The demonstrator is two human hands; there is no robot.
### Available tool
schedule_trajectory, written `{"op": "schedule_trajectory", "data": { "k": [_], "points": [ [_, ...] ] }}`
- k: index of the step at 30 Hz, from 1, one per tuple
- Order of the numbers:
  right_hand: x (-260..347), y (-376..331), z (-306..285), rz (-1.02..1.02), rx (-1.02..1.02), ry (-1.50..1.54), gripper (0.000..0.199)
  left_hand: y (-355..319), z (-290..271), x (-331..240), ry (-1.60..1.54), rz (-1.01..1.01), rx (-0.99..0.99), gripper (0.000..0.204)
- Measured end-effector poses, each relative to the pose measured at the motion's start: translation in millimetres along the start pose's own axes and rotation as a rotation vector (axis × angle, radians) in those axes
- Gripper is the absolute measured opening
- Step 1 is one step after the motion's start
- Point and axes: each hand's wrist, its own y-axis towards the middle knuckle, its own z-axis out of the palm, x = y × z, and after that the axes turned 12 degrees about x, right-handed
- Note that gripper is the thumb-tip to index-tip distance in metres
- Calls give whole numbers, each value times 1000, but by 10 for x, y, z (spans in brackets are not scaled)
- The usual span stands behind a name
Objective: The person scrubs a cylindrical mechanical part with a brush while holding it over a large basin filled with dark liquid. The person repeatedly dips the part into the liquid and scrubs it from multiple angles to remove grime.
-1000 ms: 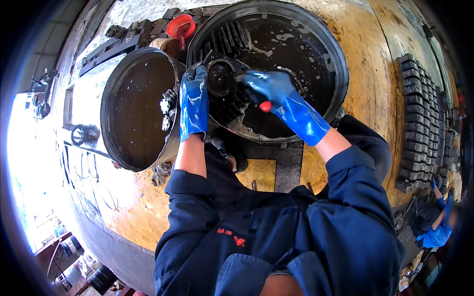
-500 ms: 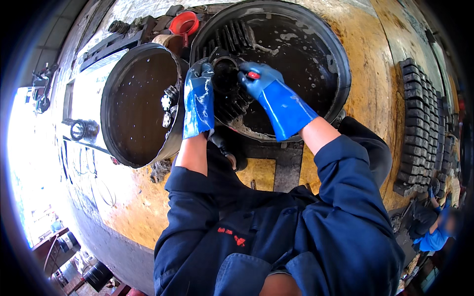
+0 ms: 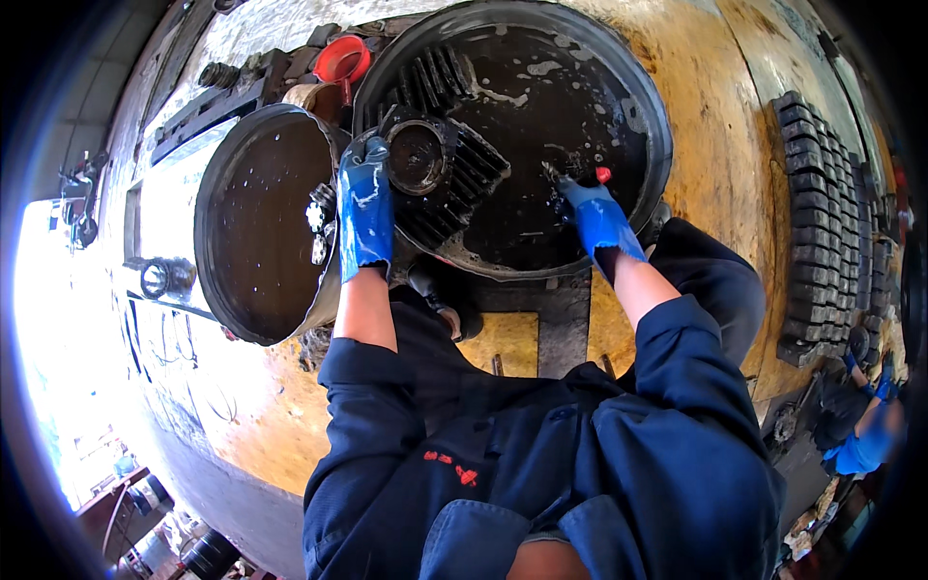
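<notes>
My left hand (image 3: pixel 366 172), in a blue rubber glove, is closed on the left edge of a dark, wet finned metal cylinder (image 3: pixel 471 164). Its round bore faces up, and the part rests over the left side of a large round basin (image 3: pixel 659 126). To the right, my gloved right hand (image 3: pixel 592 205) dips into the dark liquid in that basin, fingers partly under the surface. It is closed on a tool with a red end (image 3: pixel 603 175); a narrow tip shows on the hand's left, but its kind is unclear. Splashes ring the hand.
A second round tub (image 3: pixel 205 232) of brown liquid stands at the left, with shiny metal pieces (image 3: pixel 318 220) at its right rim. Behind lies a red funnel-like scoop (image 3: pixel 343 60). Stacked dark blocks (image 3: pixel 812 222) line the right; a co-worker in blue (image 3: pixel 860 449) is beyond.
My right hand has moved from the cylinder's bore rightward and down into the basin liquid, carrying the red-ended tool. My left hand stays on the cylinder, whose bore now shows more fully.
</notes>
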Motion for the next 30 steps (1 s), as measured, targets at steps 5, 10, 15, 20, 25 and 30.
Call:
{"op": "schedule_trajectory", "data": {
  "k": [5,10,15,20,25,30],
  "points": [
    [666,-250,620,33,192,513,22,-46,-166,130,266,108,68,35],
    [1284,-641,1450,189,329,1067,18,92,-183,345,558,137,64,30],
    [1314,-699,1901,462,334,1278,14,162,-229,567,824,259,66,33],
    [1201,-649,1869,236,562,936,15,128,-246,578,820,248,53,34],
    [1201,-614,1691,44,628,727,31,134,-228,557,846,272,48,35],
    [1349,-490,1556,-570,666,-48,25,127,-188,476,817,257,79,37]
  ]
}}
